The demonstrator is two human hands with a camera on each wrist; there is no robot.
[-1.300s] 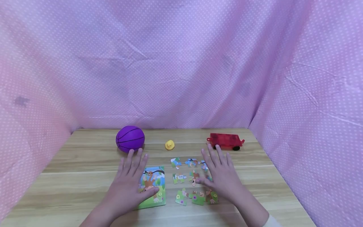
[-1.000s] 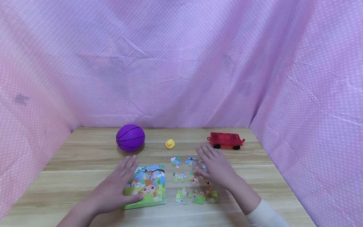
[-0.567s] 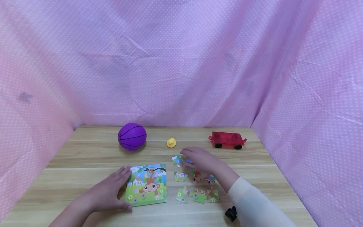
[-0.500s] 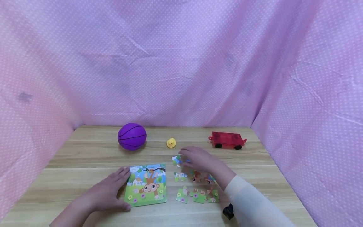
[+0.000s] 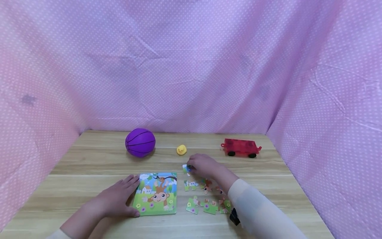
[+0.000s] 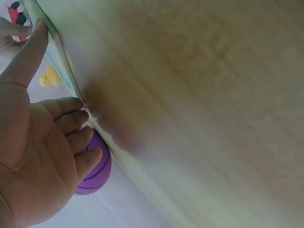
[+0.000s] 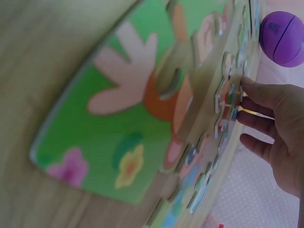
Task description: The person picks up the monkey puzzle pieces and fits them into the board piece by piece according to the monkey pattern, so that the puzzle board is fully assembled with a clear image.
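Note:
A square monkey-picture puzzle board [image 5: 156,196] lies flat on the table. My left hand [image 5: 116,199] rests at its left side, fingers extended by the upper corner and thumb by the lower one; the left wrist view shows the fingertips against the board's edge. Loose puzzle pieces [image 5: 210,206] are spread in rows right of the board. Over the back row, my right hand [image 5: 204,165] pinches a puzzle piece between thumb and fingers, and mostly hides it. The back-left piece [image 5: 185,168] shows beside those fingertips.
A purple ball [image 5: 140,142] stands at the back left of the wooden table [image 5: 98,159]. Behind the pieces sits a yellow rubber duck [image 5: 181,149], with a red toy wagon [image 5: 241,148] at the back right. Pink dotted cloth [image 5: 179,83] encloses the table.
From spread above the table, both hands have come down. The left moved to the board's left edge; the right went leftward to the back row and its fingers closed.

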